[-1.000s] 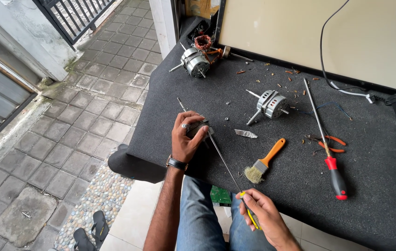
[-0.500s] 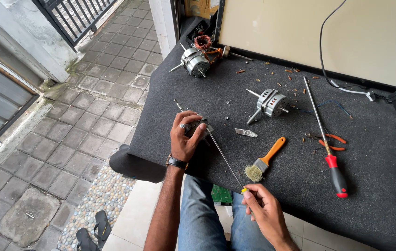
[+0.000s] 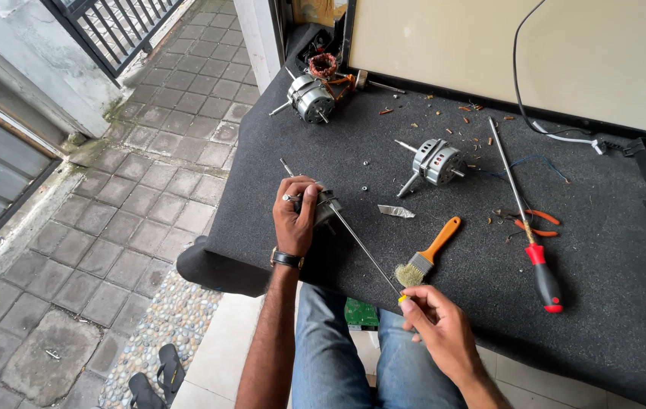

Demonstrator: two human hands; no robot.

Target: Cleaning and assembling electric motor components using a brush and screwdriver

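Since a second ago the right hand (image 3: 444, 329) has drawn nearer the worktop (image 3: 626, 303) edge, fingers pinched on a long screwdriver (image 3: 361, 246); the left hand (image 3: 296, 220), closed, steadies a small motor part (image 3: 325, 206) near the front-left edge; seemingly a screw is being driven, needing steady alignment next; two motors, two screwdrivers, one brush (image 3: 425, 257), one pair of pliers (image 3: 535, 222).

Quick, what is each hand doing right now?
Left hand: closed around a small metal motor part with a long thin rod through it.
Right hand: fingers pinched on the yellow tip at the near end of that rod.
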